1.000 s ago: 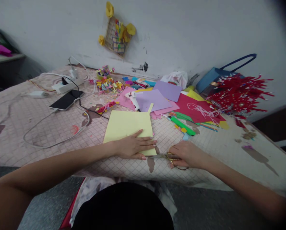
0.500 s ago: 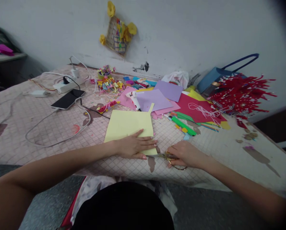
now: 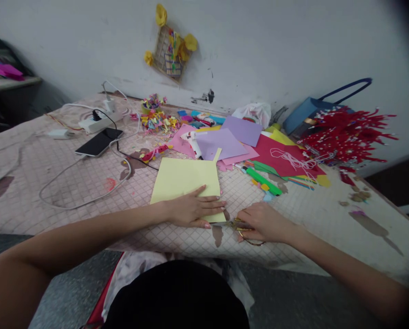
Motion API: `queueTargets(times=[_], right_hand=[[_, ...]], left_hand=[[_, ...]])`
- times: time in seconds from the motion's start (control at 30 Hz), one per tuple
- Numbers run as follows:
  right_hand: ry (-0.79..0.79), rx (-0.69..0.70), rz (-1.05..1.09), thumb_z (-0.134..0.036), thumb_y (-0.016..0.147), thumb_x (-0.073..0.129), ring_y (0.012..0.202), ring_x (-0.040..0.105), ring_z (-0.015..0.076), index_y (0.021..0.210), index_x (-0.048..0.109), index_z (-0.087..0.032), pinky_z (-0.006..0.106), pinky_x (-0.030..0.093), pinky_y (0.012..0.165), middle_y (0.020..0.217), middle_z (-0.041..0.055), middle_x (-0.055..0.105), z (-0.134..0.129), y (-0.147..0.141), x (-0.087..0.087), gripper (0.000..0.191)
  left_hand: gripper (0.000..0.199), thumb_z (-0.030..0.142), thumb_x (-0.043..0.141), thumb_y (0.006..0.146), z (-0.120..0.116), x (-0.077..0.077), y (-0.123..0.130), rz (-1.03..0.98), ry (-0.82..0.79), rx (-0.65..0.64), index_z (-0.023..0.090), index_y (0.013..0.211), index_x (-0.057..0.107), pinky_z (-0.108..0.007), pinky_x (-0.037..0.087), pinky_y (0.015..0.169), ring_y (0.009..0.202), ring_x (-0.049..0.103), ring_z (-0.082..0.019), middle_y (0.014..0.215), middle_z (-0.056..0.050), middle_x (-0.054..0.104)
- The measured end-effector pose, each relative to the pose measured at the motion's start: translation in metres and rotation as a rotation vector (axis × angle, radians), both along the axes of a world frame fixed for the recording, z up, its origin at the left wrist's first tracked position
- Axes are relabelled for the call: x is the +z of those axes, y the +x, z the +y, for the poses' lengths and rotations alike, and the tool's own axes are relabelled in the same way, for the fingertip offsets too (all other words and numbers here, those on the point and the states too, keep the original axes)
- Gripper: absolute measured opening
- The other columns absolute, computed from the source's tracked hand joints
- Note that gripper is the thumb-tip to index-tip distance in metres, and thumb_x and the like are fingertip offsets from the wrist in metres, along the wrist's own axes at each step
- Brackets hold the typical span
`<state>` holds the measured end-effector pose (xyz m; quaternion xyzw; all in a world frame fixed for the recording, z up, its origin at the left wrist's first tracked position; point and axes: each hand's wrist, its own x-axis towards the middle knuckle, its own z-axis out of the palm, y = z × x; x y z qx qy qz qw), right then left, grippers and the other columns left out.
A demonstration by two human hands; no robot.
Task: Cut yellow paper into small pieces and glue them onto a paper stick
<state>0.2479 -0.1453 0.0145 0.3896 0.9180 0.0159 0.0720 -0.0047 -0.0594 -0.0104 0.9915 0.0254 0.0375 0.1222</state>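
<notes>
A pale yellow, roughly square sheet of paper (image 3: pixel 182 176) lies flat near the front edge of the desk (image 3: pixel 88 187), which has a light, diamond-patterned cover. The left hand (image 3: pixel 195 209) presses palm down on the sheet's near right part; its grip is apart, fingers extended and slightly spread. The right hand (image 3: pixel 259 221) is just right of the sheet's near right corner, its grip clamped on the gold-coloured handles of metal scissors (image 3: pixel 231 224). The scissors point left, their blades along the sheet's near edge; how far the blades stand apart I cannot tell.

A narrow pale yellow paper strip (image 3: pixel 217 155) is at the sheet's far right corner. Beyond the sheet, a white glue gun with a dark tip (image 3: pixel 194 146) rests on light purple paper (image 3: pixel 227 142). Right of the sheet lie a bright green plastic marker (image 3: pixel 264 182) and, farther off, red paper (image 3: pixel 276 161) under tangled white string (image 3: pixel 290 160). A black-screened phone (image 3: pixel 99 142) lies to the sheet's far left.
</notes>
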Motion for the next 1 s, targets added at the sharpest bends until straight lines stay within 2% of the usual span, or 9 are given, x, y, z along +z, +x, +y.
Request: queueTargets(times=[0.27, 0.43, 0.57, 0.7, 0.8, 1.0], right_hand=[[0.021, 0.014, 0.003, -0.053, 0.078, 0.050, 0.054, 0.052, 0.0141, 0.074, 0.056, -0.016, 0.025, 0.020, 0.050, 0.061, 0.0019, 0.060, 0.002, 0.003, -0.005, 0.038], [0.014, 0.019, 0.022, -0.053, 0.078, 0.050, 0.055, 0.053, 0.0136, 0.073, 0.056, -0.016, 0.025, 0.021, 0.050, 0.062, 0.0017, 0.061, 0.003, 0.005, -0.007, 0.038], [0.010, 0.001, 0.002, -0.051, 0.077, 0.053, 0.056, 0.054, 0.0143, 0.074, 0.055, -0.016, 0.025, 0.020, 0.050, 0.063, 0.0018, 0.062, 0.003, 0.004, -0.004, 0.035], [-0.019, -0.018, 0.011, -0.050, 0.078, 0.052, 0.059, 0.055, 0.0155, 0.075, 0.055, -0.017, 0.025, 0.021, 0.051, 0.064, 0.0018, 0.063, 0.001, 0.000, 0.000, 0.034], [-0.045, -0.024, 0.018, -0.051, 0.078, 0.052, 0.061, 0.055, 0.0161, 0.077, 0.055, -0.017, 0.025, 0.021, 0.052, 0.066, 0.0020, 0.063, 0.000, -0.005, 0.000, 0.034], [-0.041, -0.011, 0.022, -0.054, 0.080, 0.047, 0.061, 0.055, 0.0164, 0.077, 0.055, -0.016, 0.026, 0.023, 0.053, 0.066, 0.0033, 0.063, 0.001, -0.011, -0.001, 0.039]], left_hand=[[0.057, 0.045, 0.026, 0.089, -0.001, 0.000, 0.001, -0.003, -0.033, -0.001, 0.023, 0.139, 0.012, -0.042, -0.010, 0.108, 0.134, 0.016, -0.017, 0.145, -0.003, 0.021], [0.052, 0.040, 0.022, 0.091, 0.003, 0.015, -0.005, 0.024, -0.113, 0.001, 0.025, 0.140, 0.008, -0.041, -0.007, 0.109, 0.135, 0.009, -0.015, 0.147, 0.000, 0.013], [0.047, 0.035, 0.022, 0.092, 0.015, 0.022, -0.020, 0.008, -0.088, 0.035, 0.029, 0.138, 0.016, -0.046, -0.011, 0.106, 0.135, 0.007, -0.018, 0.146, 0.002, 0.015], [0.044, 0.032, 0.025, 0.092, 0.024, 0.012, -0.033, -0.007, -0.061, 0.022, 0.032, 0.136, 0.023, -0.049, -0.012, 0.105, 0.134, 0.012, -0.019, 0.144, 0.003, 0.024], [0.044, 0.032, 0.026, 0.092, 0.024, 0.005, -0.035, 0.001, -0.045, 0.022, 0.032, 0.136, 0.021, -0.049, -0.011, 0.106, 0.134, 0.012, -0.019, 0.144, 0.003, 0.023], [0.044, 0.032, 0.027, 0.092, 0.021, 0.003, -0.033, -0.003, -0.030, 0.050, 0.034, 0.135, 0.022, -0.048, -0.008, 0.106, 0.134, 0.014, -0.018, 0.144, 0.003, 0.023]])
